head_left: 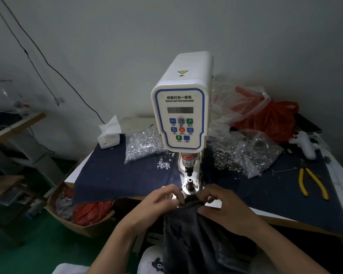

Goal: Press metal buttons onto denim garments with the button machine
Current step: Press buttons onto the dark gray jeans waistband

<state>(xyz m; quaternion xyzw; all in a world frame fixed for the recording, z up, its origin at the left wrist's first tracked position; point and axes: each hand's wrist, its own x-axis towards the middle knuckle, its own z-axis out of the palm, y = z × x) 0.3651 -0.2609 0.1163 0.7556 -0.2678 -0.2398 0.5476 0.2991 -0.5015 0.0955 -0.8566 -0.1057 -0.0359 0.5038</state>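
Head camera view, looking down over a person's two forearms at a dark denim garment [196,230] that hangs off the near edge of a work table [275,218]. The garment's long axis runs from the bottom of the view up toward the machine, and its bunched top edge points at the small metal die post [190,182] just beyond it. The left hand [162,200] pinches the top edge of the fabric from the left with curled fingers, and the right hand [219,202] grips the same edge from the right, thumb on the cloth; the hands sit close together with the fabric gathered between them. Directly behind stands a white servo button machine [181,115], upright, its control panel of coloured keys facing the viewer. A dark blue cloth [123,178] covers the table. Left of the machine lies a clear bag of silver metal buttons [143,145], with a white tissue box [109,135] beyond it. To the right lies another clear bag of small dark rings [246,155], then yellow-handled pliers [311,180], and red plastic bags [269,119] at the back.
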